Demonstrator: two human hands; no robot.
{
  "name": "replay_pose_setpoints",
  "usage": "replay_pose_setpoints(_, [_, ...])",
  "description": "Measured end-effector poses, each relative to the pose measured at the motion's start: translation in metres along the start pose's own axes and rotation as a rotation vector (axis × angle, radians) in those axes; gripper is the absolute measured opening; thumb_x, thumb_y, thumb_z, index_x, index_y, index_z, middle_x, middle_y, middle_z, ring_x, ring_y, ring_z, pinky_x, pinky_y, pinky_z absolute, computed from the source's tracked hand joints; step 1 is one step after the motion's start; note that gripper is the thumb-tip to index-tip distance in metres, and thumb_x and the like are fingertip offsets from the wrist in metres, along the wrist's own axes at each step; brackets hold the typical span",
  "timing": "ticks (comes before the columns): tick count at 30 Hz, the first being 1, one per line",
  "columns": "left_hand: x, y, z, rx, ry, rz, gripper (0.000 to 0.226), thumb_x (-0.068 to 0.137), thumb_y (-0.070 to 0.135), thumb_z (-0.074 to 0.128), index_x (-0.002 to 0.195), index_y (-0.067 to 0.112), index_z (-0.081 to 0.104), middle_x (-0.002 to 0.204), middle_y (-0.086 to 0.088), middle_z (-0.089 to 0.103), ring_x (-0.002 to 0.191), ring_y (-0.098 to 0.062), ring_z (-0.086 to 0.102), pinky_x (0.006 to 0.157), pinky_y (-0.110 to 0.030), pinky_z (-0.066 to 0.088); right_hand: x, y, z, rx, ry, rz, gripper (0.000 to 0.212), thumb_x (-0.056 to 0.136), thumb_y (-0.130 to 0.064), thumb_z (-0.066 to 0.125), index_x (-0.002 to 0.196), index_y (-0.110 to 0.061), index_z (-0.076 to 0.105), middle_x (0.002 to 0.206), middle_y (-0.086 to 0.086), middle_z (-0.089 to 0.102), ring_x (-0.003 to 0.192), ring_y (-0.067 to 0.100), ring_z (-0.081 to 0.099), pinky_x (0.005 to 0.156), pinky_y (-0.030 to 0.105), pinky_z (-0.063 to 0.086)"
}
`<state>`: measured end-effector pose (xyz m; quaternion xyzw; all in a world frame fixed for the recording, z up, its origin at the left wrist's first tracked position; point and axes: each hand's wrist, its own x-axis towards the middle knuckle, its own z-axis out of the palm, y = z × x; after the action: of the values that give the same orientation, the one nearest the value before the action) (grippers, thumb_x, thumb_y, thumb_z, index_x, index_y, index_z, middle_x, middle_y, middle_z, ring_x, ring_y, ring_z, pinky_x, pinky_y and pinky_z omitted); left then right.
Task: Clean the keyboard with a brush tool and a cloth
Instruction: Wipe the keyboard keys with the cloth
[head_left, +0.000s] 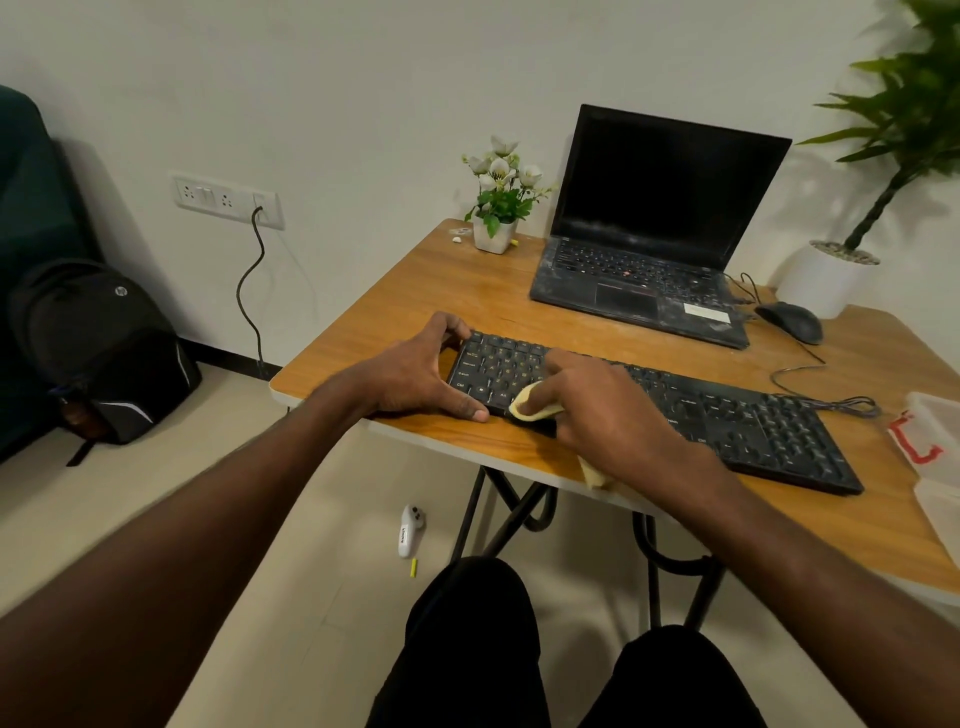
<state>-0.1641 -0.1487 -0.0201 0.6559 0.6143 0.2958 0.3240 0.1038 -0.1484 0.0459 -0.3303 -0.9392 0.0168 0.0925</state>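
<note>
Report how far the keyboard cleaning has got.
Done: cannot tell; no brush is in use now, and a white tool lies on the floor. In hand: the right hand presses a yellow cloth onto the left keys of the keyboard, while the left hand grips its left end. Left: the middle and right keys lie beyond the cloth.

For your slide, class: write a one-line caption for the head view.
Left hand steadies the black keyboard on a wooden table while right hand wipes it with a yellow cloth.
</note>
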Motion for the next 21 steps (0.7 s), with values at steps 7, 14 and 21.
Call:
replay_pose_setpoints(7, [-0.006, 0.005, 0.000, -0.023, -0.029, -0.024, 0.112, 0.051, 0.076, 0.095, 0.142, 0.047, 0.036, 0.154, 0.010, 0.045, 0.140, -0.014, 0.048, 0.118, -0.043, 0.046, -0.020, 0.038, -0.020, 0.072, -0.039, 0.150, 0.034, 0.088, -0.008, 0.075, 0.105, -0.037, 0.079, 0.085, -0.024, 0.049, 0.076, -0.001, 0.048, 0.059, 0.015, 0.033])
replay_pose_setpoints(14, [0.008, 0.036, 0.040, -0.102, 0.363, -0.142, 0.069, 0.100, 0.079, 0.038, 0.154, 0.036, 0.041, 0.140, -0.002, 0.065, 0.126, -0.025, 0.063, 0.117, -0.057, 0.042, 0.012, 0.009, -0.010, 0.200, 0.176, 0.176, 0.032, 0.089, -0.012, 0.073, 0.112, -0.034, 0.078, 0.088, -0.016, 0.049, 0.079, 0.004, 0.047, 0.061, 0.020, 0.036])
replay_pose_setpoints(21, [0.011, 0.039, 0.061, 0.280, 0.535, -0.094, 0.044, 0.114, 0.047, 0.034, 0.153, 0.032, 0.046, 0.136, -0.002, 0.069, 0.130, -0.027, 0.059, 0.115, -0.053, 0.029, 0.013, 0.005, 0.004, 0.001, 0.060, 0.109, 0.040, 0.092, -0.013, 0.071, 0.124, -0.037, 0.071, 0.102, -0.008, 0.047, 0.088, 0.016, 0.054, 0.065, 0.030, 0.043])
